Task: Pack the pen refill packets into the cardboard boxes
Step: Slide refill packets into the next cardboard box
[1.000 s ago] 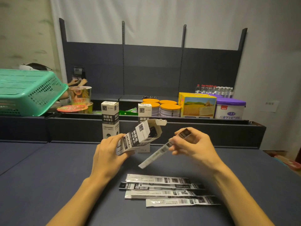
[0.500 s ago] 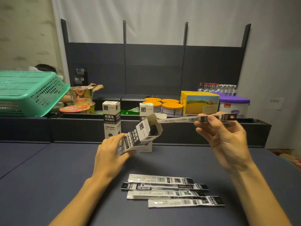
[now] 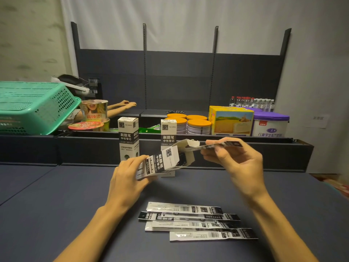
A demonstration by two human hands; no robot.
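At the left edge sits a mint-green basket [image 3: 34, 108] with a perforated grid pattern. The table [image 3: 56, 205] is dark slate blue. The tilted box [image 3: 162, 163] at centre is white with a black band, matching the black-and-white refill packets [image 3: 196, 222] lower down. Orange lids top the cans [image 3: 190, 121]; right of them, a yellow carton [image 3: 232, 121] and a purple-lidded tub [image 3: 270, 123].

A single wide-angle camera, worn on the person's head, is looking forward and slightly down across the dark surface [image 3: 56, 205]. It is sitting close above the near edge, so both forearms are entering from the bottom of the frame and the hands are appearing near the middle. Past the surface's far edge it is taking in the low shelf [image 3: 188, 137] and the dark back panel [image 3: 179, 78]. Straight lines are bowing toward the frame's edges.
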